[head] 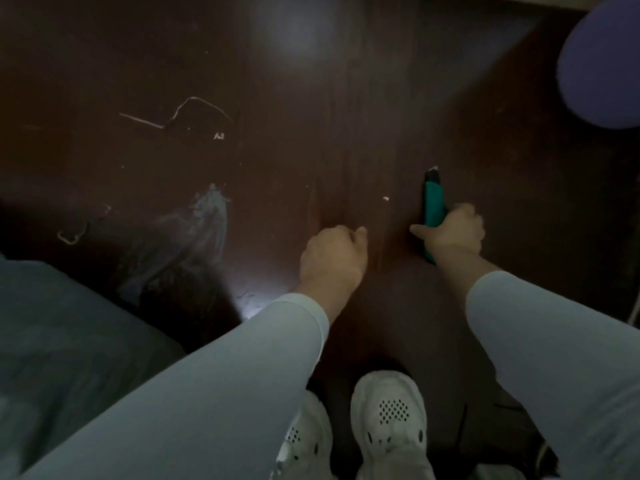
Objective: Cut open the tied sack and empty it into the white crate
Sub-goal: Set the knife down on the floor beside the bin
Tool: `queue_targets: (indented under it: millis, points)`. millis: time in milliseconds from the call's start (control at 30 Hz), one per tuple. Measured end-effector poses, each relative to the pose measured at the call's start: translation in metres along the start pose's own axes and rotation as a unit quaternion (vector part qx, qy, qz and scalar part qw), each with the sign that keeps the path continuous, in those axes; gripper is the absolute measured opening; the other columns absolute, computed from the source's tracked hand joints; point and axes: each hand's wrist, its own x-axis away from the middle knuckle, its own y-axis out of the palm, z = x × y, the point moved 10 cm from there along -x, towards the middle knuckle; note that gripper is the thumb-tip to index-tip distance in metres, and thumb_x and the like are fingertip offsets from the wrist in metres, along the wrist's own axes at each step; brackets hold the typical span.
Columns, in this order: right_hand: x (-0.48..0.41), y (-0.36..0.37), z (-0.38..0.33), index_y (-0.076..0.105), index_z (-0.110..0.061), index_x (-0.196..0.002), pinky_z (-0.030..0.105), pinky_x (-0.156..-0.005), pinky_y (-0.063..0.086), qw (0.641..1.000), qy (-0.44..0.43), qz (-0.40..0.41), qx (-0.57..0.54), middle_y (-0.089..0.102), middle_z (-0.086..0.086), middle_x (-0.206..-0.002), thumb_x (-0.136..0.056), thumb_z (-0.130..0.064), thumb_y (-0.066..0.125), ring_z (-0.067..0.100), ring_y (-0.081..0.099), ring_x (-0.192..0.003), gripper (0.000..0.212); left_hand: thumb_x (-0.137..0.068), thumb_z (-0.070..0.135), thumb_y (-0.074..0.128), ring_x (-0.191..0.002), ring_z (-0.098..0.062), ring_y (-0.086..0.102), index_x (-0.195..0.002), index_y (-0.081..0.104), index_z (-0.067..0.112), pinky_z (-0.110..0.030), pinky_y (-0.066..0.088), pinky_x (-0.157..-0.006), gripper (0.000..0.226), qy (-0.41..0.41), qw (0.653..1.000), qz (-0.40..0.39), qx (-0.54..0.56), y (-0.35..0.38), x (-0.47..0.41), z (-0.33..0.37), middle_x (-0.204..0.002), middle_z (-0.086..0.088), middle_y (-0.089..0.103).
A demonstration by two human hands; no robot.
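Person above a dark floor (311, 98), right hand (450, 233) gripping a green utility knife (434, 202), blade out.
Left hand (332, 258) is curled on nothing visible, near the knife; a slip could nick it. A pale sack (194, 237) lies on the floor to the left, well apart. Open floor ahead; crate not in view.

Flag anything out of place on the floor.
Loose string and a crumpled clear plastic bag lie strewn on the dark floor, left of the left hand; a small white scrap sits beside the green knife.
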Motion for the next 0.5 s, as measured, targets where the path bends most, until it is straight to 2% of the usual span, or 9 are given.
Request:
queue_targets:
  millis: [100, 233, 367, 500]
  points:
    - [0.035, -0.015, -0.017, 0.038, -0.006, -0.135, 0.043, -0.104, 0.036, 0.999, -0.043, -0.014, 0.018, 0.041, 0.019, -0.137, -0.079, -0.036, 0.07, 0.035, 0.039, -0.127, 0.071, -0.097, 0.04, 0.039, -0.111, -0.035, 0.057, -0.106, 0.067, 0.013, -0.042, 0.046, -0.095, 0.04, -0.017, 0.999, 0.012, 0.025, -0.02, 0.026, -0.011, -0.113, -0.014, 0.067]
    - [0.106, -0.026, -0.051, 0.044, -0.008, -0.133, 0.04, -0.101, 0.039, 0.984, -0.133, -0.103, 0.051, 0.047, 0.017, -0.134, -0.085, -0.025, 0.063, 0.033, 0.047, -0.123, 0.054, -0.095, 0.033, 0.044, -0.114, -0.033, 0.056, -0.112, 0.065, 0.011, -0.042, 0.046, -0.096, 0.034, -0.061, 0.996, 0.028, 0.064, -0.057, 0.083, -0.023, -0.117, -0.013, 0.064]
    - [0.187, -0.039, -0.103, 0.052, -0.013, -0.124, 0.037, -0.099, 0.044, 0.948, -0.234, -0.177, 0.123, 0.058, 0.011, -0.125, -0.085, -0.022, 0.061, 0.028, 0.056, -0.115, 0.041, -0.094, 0.032, 0.045, -0.125, -0.028, 0.047, -0.131, 0.053, 0.017, -0.037, 0.039, -0.102, 0.04, -0.097, 0.99, 0.081, 0.057, -0.117, 0.149, -0.032, -0.133, -0.008, 0.054]
    - [0.268, -0.05, -0.16, 0.052, -0.018, -0.123, 0.036, -0.096, 0.046, 0.903, -0.323, -0.208, 0.194, 0.059, 0.007, -0.124, -0.086, -0.024, 0.059, 0.025, 0.057, -0.114, 0.038, -0.092, 0.031, 0.047, -0.138, -0.023, 0.03, -0.142, 0.037, 0.023, -0.036, 0.027, -0.11, 0.051, -0.132, 0.975, 0.164, 0.071, -0.183, 0.222, -0.06, -0.148, -0.001, 0.036]
